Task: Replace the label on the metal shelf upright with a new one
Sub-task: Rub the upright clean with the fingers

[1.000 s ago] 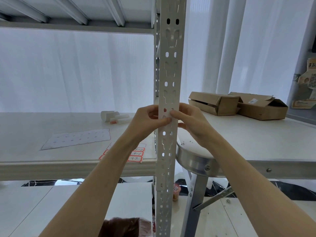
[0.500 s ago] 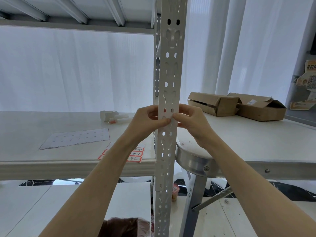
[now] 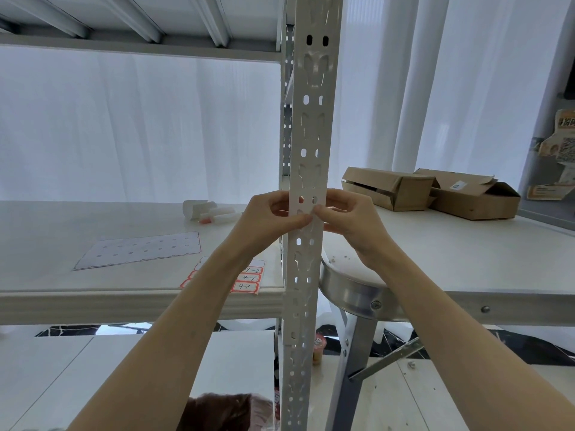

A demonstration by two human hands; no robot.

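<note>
The white perforated shelf upright (image 3: 312,119) runs up the middle of the view. My left hand (image 3: 267,219) and my right hand (image 3: 351,220) clasp it from either side at shelf height. Both thumbs press on its front face and meet there, while the fingers curl behind its edges. A faint red tint shows in the hole just above the thumbs; no label on the upright can be made out under them. A sheet of red-bordered labels (image 3: 249,279) with handwritten numbers lies on the shelf board (image 3: 93,293), partly under my left forearm.
An empty label backing sheet (image 3: 140,253) and a white roll with a marker (image 3: 203,209) lie on the shelf. At the right stand a white table (image 3: 466,259) with two cardboard boxes (image 3: 432,191) and a round steel-rimmed stool (image 3: 351,293) beside the upright.
Both hands stay on the same spot of the upright. The thumb tips have shifted only slightly on its face.
</note>
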